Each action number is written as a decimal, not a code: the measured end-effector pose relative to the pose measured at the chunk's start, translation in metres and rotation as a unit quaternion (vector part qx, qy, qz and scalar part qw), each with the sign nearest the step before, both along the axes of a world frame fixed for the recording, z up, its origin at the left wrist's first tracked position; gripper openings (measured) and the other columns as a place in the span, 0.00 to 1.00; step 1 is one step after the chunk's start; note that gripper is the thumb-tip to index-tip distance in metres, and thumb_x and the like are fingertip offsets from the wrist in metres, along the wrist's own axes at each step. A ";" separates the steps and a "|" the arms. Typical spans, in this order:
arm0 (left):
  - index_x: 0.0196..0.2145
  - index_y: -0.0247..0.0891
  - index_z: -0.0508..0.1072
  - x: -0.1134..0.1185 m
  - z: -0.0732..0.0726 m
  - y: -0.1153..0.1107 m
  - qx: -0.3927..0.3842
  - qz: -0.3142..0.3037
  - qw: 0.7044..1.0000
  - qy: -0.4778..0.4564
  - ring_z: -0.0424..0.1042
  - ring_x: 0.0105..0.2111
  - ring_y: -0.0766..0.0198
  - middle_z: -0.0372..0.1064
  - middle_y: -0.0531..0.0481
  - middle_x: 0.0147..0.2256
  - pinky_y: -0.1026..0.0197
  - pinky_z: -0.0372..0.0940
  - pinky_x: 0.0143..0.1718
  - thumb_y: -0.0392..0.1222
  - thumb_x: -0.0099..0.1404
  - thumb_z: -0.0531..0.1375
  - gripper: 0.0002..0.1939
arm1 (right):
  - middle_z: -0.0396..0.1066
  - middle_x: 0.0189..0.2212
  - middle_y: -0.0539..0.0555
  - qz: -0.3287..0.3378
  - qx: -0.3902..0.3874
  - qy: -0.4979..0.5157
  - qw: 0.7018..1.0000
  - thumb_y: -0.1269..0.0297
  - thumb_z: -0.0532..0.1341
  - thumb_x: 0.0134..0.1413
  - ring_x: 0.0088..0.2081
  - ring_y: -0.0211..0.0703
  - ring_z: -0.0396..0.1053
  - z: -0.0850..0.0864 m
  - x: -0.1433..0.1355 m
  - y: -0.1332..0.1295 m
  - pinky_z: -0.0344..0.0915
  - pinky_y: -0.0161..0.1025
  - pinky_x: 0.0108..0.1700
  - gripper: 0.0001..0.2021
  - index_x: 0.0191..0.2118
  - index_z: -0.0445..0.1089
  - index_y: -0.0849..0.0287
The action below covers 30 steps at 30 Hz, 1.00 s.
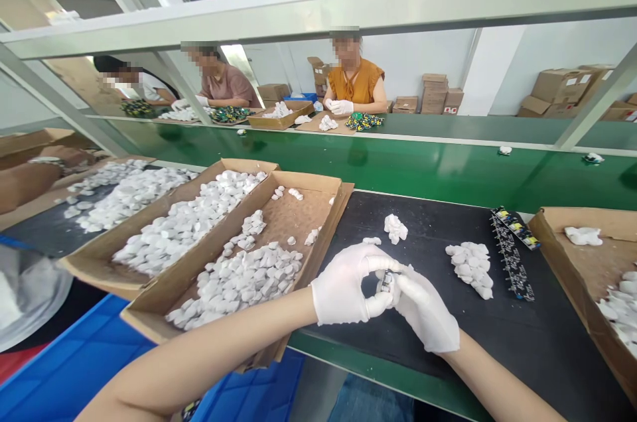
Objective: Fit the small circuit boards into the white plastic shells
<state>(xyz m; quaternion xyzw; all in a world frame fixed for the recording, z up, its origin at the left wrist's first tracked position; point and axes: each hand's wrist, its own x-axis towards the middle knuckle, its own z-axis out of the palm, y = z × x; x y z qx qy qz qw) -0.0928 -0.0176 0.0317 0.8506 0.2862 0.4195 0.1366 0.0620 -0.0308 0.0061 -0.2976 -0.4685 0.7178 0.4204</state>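
Note:
Both hands wear white gloves and meet over the black mat. My left hand pinches a small circuit board with dark and silvery parts between thumb and fingers. My right hand closes in from the other side, its fingertips against the same piece and partly hiding it. Just beyond the hands lies a small heap of white plastic pieces. To the right sits a larger pile of white pieces, beside dark strips of circuit boards.
Left stand two cardboard trays, a near tray and a farther tray, both holding white pieces. A cardboard box borders the right. Behind runs a green conveyor belt carrying small parts. Several people work across it; another person's arm shows at left.

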 end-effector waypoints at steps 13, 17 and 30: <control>0.43 0.40 0.67 -0.001 0.003 -0.007 -0.031 -0.001 0.998 0.054 0.70 0.39 0.59 0.71 0.47 0.39 0.54 0.65 0.42 0.42 0.49 0.64 0.22 | 0.62 0.26 0.50 -0.021 0.078 -0.097 0.992 0.55 0.62 0.46 0.29 0.39 0.58 -0.004 0.003 -0.003 0.56 0.38 0.32 0.13 0.30 0.64 0.60; 0.41 0.40 0.68 0.001 0.001 -0.008 -0.038 0.010 0.998 0.053 0.70 0.35 0.61 0.71 0.49 0.34 0.56 0.65 0.39 0.37 0.52 0.62 0.16 | 0.61 0.25 0.51 0.006 0.041 -0.026 0.999 0.53 0.57 0.50 0.30 0.41 0.58 -0.002 0.002 -0.003 0.56 0.39 0.33 0.14 0.25 0.63 0.59; 0.40 0.38 0.69 0.000 0.004 -0.005 -0.056 -0.019 0.997 0.059 0.70 0.35 0.61 0.70 0.47 0.35 0.57 0.65 0.38 0.36 0.53 0.61 0.14 | 0.61 0.23 0.49 -0.022 0.014 -0.078 0.997 0.55 0.60 0.47 0.28 0.39 0.58 -0.004 0.002 0.000 0.56 0.39 0.32 0.12 0.27 0.64 0.60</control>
